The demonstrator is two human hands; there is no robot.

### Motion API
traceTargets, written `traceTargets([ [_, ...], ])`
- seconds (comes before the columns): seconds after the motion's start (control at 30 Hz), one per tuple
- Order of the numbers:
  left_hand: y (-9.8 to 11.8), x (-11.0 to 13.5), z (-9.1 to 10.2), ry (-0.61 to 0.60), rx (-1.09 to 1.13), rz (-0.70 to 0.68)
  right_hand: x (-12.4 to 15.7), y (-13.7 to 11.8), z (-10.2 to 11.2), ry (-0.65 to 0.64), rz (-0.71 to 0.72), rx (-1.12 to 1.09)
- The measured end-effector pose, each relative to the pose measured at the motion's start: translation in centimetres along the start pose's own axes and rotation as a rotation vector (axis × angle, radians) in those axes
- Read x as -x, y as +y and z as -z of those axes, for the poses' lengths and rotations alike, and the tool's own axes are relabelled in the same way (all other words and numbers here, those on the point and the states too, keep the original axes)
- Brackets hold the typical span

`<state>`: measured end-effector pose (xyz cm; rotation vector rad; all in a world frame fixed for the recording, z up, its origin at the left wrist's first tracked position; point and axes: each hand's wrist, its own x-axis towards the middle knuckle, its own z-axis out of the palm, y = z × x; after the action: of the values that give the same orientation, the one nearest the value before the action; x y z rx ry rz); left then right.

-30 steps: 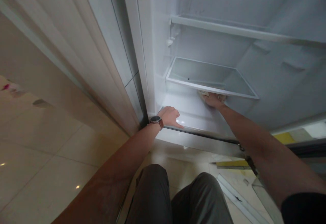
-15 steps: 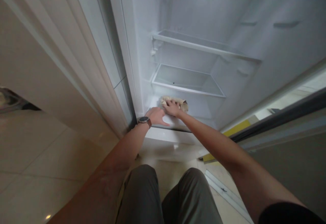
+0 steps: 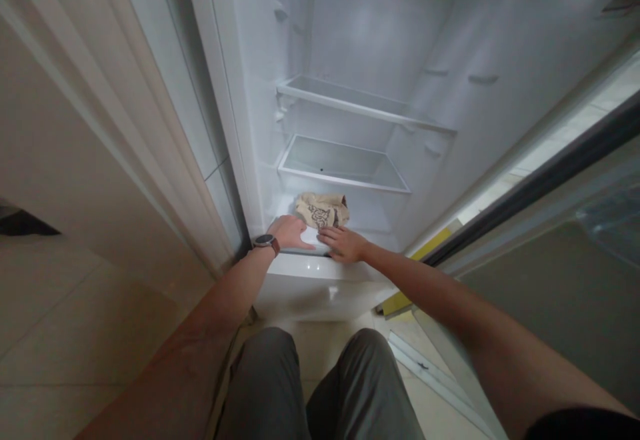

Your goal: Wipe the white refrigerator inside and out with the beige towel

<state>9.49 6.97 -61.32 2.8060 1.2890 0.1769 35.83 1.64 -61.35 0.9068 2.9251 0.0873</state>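
A crumpled tan cloth (image 3: 323, 208) with a dark print lies on the white floor of the open fridge (image 3: 367, 227). My right hand (image 3: 345, 243) rests at the front edge of the fridge floor, its fingers stretched out to the cloth's near edge. Whether the fingertips touch the cloth I cannot tell. My left hand (image 3: 290, 232), with a watch (image 3: 267, 243) at the wrist, lies on the fridge floor at the left, thumb spread away from the fingers, holding nothing.
A glass shelf (image 3: 345, 163) with a small dark speck sits above the cloth, and a higher shelf (image 3: 365, 101) above that. The fridge door (image 3: 540, 187) stands open at the right. A pale metal strip (image 3: 425, 367) lies on the tiled floor by my knees.
My right hand has let go of the cloth and drawn back toward the front edge. The cloth now lies flatter, showing its print. The view has shifted slightly right.
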Motion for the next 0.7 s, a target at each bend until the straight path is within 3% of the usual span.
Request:
traceTargets([
  [0.23,-0.1,0.0,-0.3,-0.007,-0.061,-0.007,-0.8,1.0,-2.2,0.072,0.119,0.085],
  [0.4,-0.4,-0.2,-0.7,-0.004,-0.037,-0.014,-0.9,1.2,-2.7,0.107,0.118,0.107],
  [0.7,-0.6,0.7,-0.5,0.16,0.099,-0.01,-1.0,0.7,-2.4,0.133,0.14,0.214],
])
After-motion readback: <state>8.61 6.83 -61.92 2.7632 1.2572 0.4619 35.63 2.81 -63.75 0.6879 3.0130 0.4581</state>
